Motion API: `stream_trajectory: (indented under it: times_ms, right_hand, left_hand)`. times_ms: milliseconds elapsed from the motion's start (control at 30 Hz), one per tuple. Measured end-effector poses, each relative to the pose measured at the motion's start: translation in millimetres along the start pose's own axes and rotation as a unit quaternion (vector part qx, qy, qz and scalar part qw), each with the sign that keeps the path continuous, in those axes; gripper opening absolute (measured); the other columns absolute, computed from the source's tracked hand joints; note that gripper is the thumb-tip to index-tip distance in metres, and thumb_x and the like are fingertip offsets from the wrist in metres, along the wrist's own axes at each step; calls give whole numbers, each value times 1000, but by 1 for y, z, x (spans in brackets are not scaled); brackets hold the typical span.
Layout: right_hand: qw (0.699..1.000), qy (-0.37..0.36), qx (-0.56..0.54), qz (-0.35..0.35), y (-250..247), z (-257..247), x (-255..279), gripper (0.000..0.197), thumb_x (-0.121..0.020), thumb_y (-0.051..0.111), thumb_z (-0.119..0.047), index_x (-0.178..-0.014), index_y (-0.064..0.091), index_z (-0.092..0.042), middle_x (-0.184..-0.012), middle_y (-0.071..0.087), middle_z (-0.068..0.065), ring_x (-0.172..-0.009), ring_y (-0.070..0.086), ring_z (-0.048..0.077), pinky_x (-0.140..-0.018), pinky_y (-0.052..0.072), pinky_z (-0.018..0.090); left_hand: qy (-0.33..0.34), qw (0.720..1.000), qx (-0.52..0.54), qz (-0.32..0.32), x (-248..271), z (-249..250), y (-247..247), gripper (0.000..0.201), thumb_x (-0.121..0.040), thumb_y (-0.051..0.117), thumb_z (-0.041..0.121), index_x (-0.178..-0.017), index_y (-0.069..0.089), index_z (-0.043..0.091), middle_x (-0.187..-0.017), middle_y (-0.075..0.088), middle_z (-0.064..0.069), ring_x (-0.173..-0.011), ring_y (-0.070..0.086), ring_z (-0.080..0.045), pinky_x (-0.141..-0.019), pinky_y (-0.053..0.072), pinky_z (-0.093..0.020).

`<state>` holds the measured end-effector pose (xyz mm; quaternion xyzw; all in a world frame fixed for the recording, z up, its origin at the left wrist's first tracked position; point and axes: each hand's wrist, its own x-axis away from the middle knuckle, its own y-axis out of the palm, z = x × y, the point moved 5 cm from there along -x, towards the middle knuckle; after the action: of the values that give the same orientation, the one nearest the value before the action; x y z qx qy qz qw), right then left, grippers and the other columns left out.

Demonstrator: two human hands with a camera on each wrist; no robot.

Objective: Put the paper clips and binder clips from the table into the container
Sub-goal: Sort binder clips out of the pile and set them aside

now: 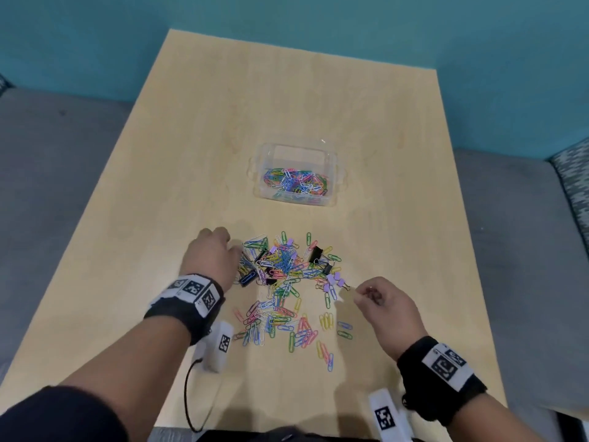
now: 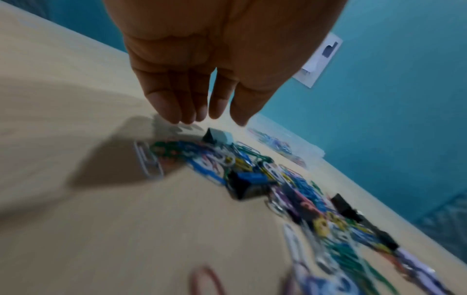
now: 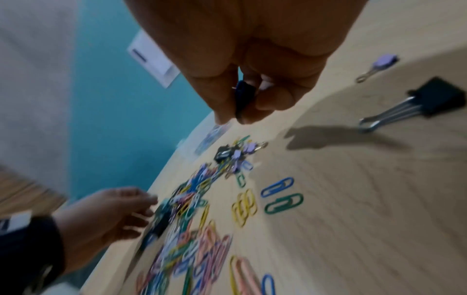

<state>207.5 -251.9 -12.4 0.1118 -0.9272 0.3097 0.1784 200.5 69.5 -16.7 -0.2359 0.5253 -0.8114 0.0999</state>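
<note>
A pile of coloured paper clips (image 1: 280, 282) mixed with black binder clips (image 1: 315, 254) and small purple binder clips (image 1: 334, 280) lies on the wooden table (image 1: 287, 106). Beyond it stands the clear plastic container (image 1: 331, 161), with paper clips in its bottom. My left hand (image 1: 234, 250) is at the pile's left edge. In the left wrist view its fingers (image 2: 177, 107) point straight down just above the clips (image 2: 252, 169) and hold nothing. My right hand (image 1: 361, 293) hovers at the pile's right side. It pinches a dark binder clip (image 3: 242, 99) between thumb and fingers.
In the right wrist view a large black binder clip (image 3: 434, 97) and a small purple one (image 3: 385, 59) lie apart on the bare wood. Grey seating (image 1: 57, 186) flanks the table, and a teal wall (image 1: 478, 33) stands behind it. The table's near edge is close to my forearms.
</note>
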Motion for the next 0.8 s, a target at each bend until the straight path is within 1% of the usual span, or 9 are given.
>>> stream_trajectory:
  times_ms: [167, 233, 333, 433, 500, 600, 667, 733, 800]
  right_hand:
    - [987, 121, -103, 15, -21, 18, -10, 17, -94, 49, -3, -93, 65, -7, -82, 62, 13, -73, 63, 27, -52, 47, 19]
    - [988, 118, -95, -6, -22, 20, -12, 16, -92, 53, -6, -92, 68, -11, -75, 62, 8, -67, 60, 22, -57, 47, 28]
    - [989, 121, -83, -21, -23, 19, -13, 13, -90, 60, -14, -87, 72, -18, -75, 65, 2, -63, 57, 15, -50, 45, 27]
    - [983, 147, -106, -36, -22, 26, -16, 16, -92, 60, -19, -84, 74, -19, -86, 68, 10, -66, 65, 17, -71, 56, 45]
    - [982, 153, -105, -46, -21, 29, -17, 15, -92, 61, -20, -85, 74, -19, -87, 69, 8, -67, 70, 18, -83, 52, 55]
    - [990, 127, -49, -39, -23, 24, -19, 16, -91, 61, -15, -78, 70, -17, -71, 64, -3, -55, 59, 11, -63, 57, 34]
    - [994, 106, 3, -29, -25, 22, -20, 18, -89, 60, -13, -74, 68, -19, -56, 60, -14, -48, 49, 9, -47, 47, 29]
    - [995, 96, 29, -26, -27, 23, -21, 18, -87, 58, -12, -75, 68, -21, -60, 62, -18, -53, 52, 13, -49, 46, 30]
    - [993, 72, 90, -13, -31, 24, -22, 17, -89, 55, -16, -83, 68, -25, -83, 64, -14, -69, 59, 16, -59, 51, 31]
  left_hand:
    - [35, 993, -83, -79, -20, 2, 7, 19, -86, 58, 28, -95, 57, 12, -95, 52, -10, -84, 51, -29, -66, 40, -32]
    - [37, 992, -80, -89, -22, 3, 8, 11, -84, 57, 21, -90, 56, 12, -91, 51, -8, -80, 50, -27, -64, 37, -30]
    - [52, 992, -83, -84, -20, 5, 9, 7, -81, 56, 15, -84, 53, 10, -83, 50, -7, -74, 51, -27, -59, 36, -31]
    - [74, 990, -89, -77, -17, 7, 10, 7, -79, 55, 11, -81, 48, 10, -76, 50, -6, -66, 50, -25, -54, 38, -32]
    - [89, 989, -98, -69, -15, 8, 11, 8, -79, 54, 9, -82, 46, 11, -74, 50, -5, -62, 50, -25, -53, 41, -32]
    - [109, 982, -139, -64, -11, 10, 13, 12, -81, 50, 9, -92, 46, 13, -77, 46, -5, -63, 49, -28, -51, 35, -32]
    - [111, 980, -153, -64, -8, 10, 12, 19, -82, 47, 9, -100, 48, 15, -80, 44, -4, -65, 48, -29, -52, 34, -31]
    - [95, 984, -128, -80, -6, 7, 10, 28, -82, 47, 12, -107, 52, 21, -88, 49, -4, -75, 53, -30, -60, 43, -33]
    - [86, 985, -100, -107, -6, 3, 10, 32, -80, 51, 13, -109, 54, 24, -95, 50, -4, -83, 56, -28, -68, 48, -34]
